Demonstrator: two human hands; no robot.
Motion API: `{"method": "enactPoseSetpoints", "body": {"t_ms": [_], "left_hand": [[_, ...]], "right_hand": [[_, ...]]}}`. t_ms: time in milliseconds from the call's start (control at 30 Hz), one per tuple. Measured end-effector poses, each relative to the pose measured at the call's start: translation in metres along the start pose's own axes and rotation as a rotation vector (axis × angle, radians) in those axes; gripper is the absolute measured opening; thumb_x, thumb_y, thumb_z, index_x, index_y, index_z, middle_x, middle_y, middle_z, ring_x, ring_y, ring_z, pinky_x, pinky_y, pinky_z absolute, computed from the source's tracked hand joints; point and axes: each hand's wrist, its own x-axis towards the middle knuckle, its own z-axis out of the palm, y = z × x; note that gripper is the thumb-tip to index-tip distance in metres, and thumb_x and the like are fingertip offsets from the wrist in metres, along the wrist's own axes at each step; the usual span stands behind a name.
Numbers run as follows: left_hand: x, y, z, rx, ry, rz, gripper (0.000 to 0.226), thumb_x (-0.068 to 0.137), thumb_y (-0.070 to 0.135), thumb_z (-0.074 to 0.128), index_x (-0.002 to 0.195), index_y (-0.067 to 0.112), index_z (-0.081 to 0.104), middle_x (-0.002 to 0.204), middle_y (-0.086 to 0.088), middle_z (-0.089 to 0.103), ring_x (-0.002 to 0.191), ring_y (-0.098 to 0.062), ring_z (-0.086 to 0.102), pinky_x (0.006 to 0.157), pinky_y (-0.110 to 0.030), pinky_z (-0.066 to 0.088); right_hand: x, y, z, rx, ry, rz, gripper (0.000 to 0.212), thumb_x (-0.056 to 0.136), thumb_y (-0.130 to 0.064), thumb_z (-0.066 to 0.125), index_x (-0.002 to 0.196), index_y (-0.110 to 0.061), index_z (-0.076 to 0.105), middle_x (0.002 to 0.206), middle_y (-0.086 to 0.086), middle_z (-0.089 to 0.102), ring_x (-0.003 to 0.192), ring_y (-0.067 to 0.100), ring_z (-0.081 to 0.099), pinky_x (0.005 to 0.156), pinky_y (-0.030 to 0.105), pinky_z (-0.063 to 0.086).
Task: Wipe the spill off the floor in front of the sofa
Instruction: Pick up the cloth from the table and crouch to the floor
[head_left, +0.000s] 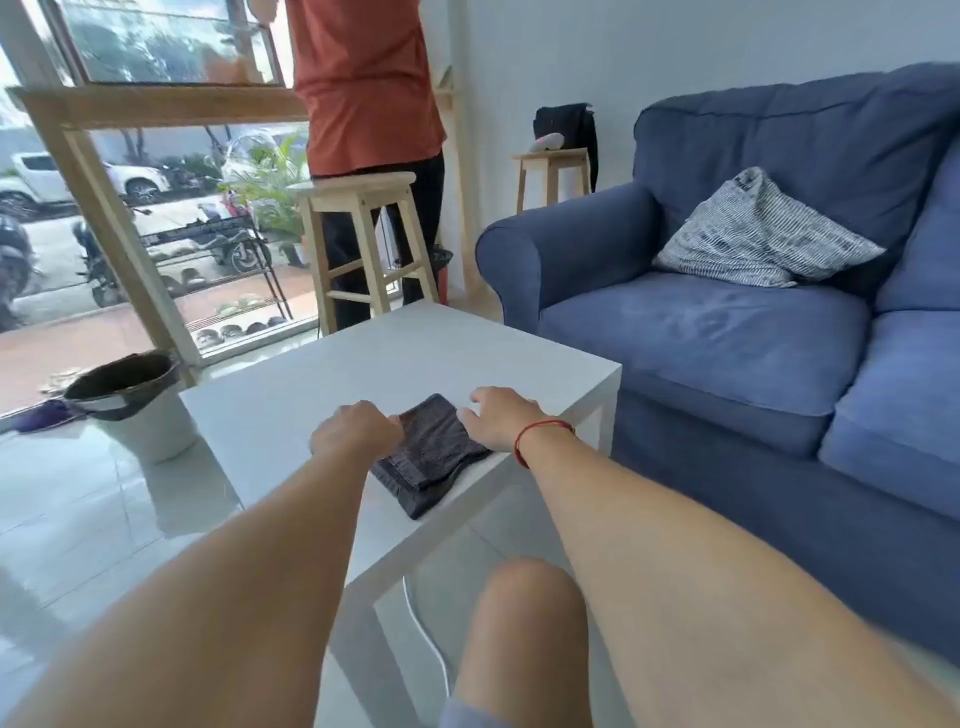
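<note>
A folded dark grey cloth lies near the front edge of a low white table. My left hand sits at the cloth's left edge, its fingers curled down onto the fabric. At the cloth's right edge rests my right hand, fingers spread, thumb touching the cloth, a red string round the wrist. The blue sofa stands to the right of the table. The strip of floor between table and sofa is in shadow, and no spill shows there.
A person in an orange top stands at the window behind a tall wooden stool. A bucket sits on the glossy tiles left of the table. A striped cushion lies on the sofa. A white cable runs under the table beside my knee.
</note>
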Motion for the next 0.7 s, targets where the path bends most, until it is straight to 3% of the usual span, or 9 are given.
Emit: {"method": "enactPoseSetpoints", "body": {"t_ms": [100,233,300,400,500,700], "left_hand": [[0.006,-0.016,0.018,-0.053,-0.113,-0.080,0.057,0.094,0.053,0.041,0.125,0.007,0.054,0.120,-0.012,0.059,0.109,-0.032,0.060,0.088,-0.037,0.052],[0.018,-0.015,0.033,-0.192,-0.141,-0.114,0.062,0.085,0.062,0.053,0.114,0.008,0.056,0.103,-0.008,0.057,0.091,-0.029,0.059,0.081,-0.035,0.054],[0.023,-0.011,0.035,-0.196,-0.152,-0.113,0.057,0.086,0.057,0.057,0.115,0.008,0.056,0.108,-0.009,0.058,0.090,-0.029,0.057,0.080,-0.034,0.053],[0.029,-0.001,0.040,-0.149,-0.149,-0.033,0.044,0.092,0.039,0.050,0.123,0.007,0.055,0.121,-0.011,0.060,0.108,-0.031,0.059,0.090,-0.036,0.052],[0.030,0.009,0.042,-0.223,-0.060,0.004,0.038,0.094,0.023,0.043,0.125,0.005,0.055,0.125,-0.015,0.060,0.114,-0.034,0.057,0.092,-0.034,0.047],[0.017,0.046,0.038,-0.520,-0.037,-0.033,0.044,0.101,0.022,0.042,0.135,-0.004,0.035,0.136,-0.024,0.047,0.125,-0.041,0.048,0.100,-0.041,0.041]], "right_hand": [[0.007,-0.016,0.023,0.018,-0.052,0.035,0.050,0.098,-0.038,0.039,0.140,-0.009,0.040,0.142,0.014,0.048,0.128,0.034,0.046,0.108,0.045,0.036],[0.022,-0.017,0.037,0.049,0.014,0.143,0.050,0.096,-0.043,0.043,0.133,-0.009,0.046,0.136,0.014,0.053,0.125,0.034,0.047,0.104,0.043,0.035],[0.029,-0.013,0.036,0.064,-0.020,0.197,0.053,0.095,-0.047,0.044,0.134,-0.011,0.046,0.138,0.012,0.052,0.127,0.033,0.047,0.107,0.042,0.033],[0.038,-0.012,0.035,0.118,-0.059,0.233,0.054,0.093,-0.048,0.048,0.134,-0.012,0.047,0.138,0.011,0.052,0.127,0.031,0.048,0.109,0.042,0.034],[0.039,-0.015,0.038,0.224,-0.008,0.219,0.049,0.092,-0.039,0.053,0.128,-0.006,0.051,0.133,0.014,0.056,0.120,0.033,0.053,0.103,0.039,0.042],[0.018,0.004,0.009,0.533,0.134,0.206,0.039,0.094,-0.008,0.054,0.131,-0.005,0.042,0.137,0.014,0.049,0.124,0.029,0.049,0.100,0.031,0.040]]}}
